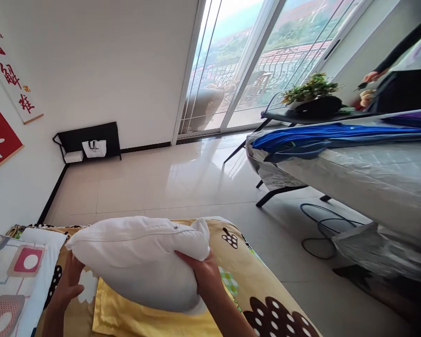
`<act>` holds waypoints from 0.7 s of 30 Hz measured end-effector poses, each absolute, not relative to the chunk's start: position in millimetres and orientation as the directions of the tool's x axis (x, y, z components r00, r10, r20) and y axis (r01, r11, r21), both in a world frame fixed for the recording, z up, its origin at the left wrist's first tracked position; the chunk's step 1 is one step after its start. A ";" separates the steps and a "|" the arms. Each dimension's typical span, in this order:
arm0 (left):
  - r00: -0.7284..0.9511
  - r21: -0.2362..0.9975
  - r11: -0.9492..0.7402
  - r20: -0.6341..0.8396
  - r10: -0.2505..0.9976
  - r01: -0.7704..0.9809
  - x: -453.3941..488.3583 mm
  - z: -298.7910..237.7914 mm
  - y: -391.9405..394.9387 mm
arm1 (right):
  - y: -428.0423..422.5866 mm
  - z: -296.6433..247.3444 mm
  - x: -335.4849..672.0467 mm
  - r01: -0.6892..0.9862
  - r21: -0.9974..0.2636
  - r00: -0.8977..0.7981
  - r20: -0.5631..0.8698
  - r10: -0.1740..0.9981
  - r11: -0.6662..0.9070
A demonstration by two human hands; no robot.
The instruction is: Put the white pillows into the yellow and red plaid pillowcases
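Observation:
A plump white pillow (140,257) with a zipped seam along its top is held between both hands above a bed. My left hand (67,283) presses against its left end, fingers curled under it. My right hand (199,271) grips its right end, fingers wrapped round the corner. Under the pillow lies a shiny yellow pillowcase (133,318) on a patterned yellow bedspread (263,299).
A second pillow (14,276) with pink squares lies at the left. A plastic-wrapped mattress (372,182) with blue cloth (319,138) stands right, cables (323,229) on the tiled floor below. Another person's hand (372,76) reaches near a potted plant (310,93). Glass doors stand behind.

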State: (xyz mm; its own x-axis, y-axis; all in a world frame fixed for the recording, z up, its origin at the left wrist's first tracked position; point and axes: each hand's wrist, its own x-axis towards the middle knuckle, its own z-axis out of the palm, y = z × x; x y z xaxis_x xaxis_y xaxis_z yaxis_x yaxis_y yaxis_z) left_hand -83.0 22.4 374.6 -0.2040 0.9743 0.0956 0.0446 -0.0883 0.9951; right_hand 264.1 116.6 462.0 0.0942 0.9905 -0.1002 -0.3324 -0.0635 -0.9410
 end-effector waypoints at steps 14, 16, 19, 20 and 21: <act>-0.363 0.987 0.048 0.010 0.932 0.152 13.1 382.9 46.2 | 105.8 419.9 307.7 0.326 -0.926 -0.082 0.173 0.981 0.191; -0.441 0.993 0.087 -0.042 0.897 0.084 20.7 361.9 44.8 | 97.3 401.6 288.9 0.429 -0.883 -0.032 0.199 0.980 0.193; -0.490 0.991 0.132 -0.105 0.866 0.021 28.0 329.5 41.3 | 85.7 375.3 255.6 0.587 -0.749 -0.130 0.285 0.950 0.305; -0.502 0.990 0.138 -0.112 0.858 0.013 29.6 320.2 39.7 | 82.2 368.5 245.3 0.637 -0.688 -0.204 0.287 0.936 0.349; -0.518 0.990 0.138 -0.112 0.848 0.011 30.8 312.4 37.9 | 78.6 363.0 235.7 0.677 -0.628 -0.278 0.265 0.923 0.384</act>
State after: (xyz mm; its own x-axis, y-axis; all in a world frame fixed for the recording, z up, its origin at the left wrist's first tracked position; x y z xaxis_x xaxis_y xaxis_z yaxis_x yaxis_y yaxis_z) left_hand 30.8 37.9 312.4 -0.5176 0.8482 -0.1123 0.0115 0.1381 0.9903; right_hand 235.7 78.6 363.0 -0.2777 0.9233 0.2652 0.6770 0.3840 -0.6278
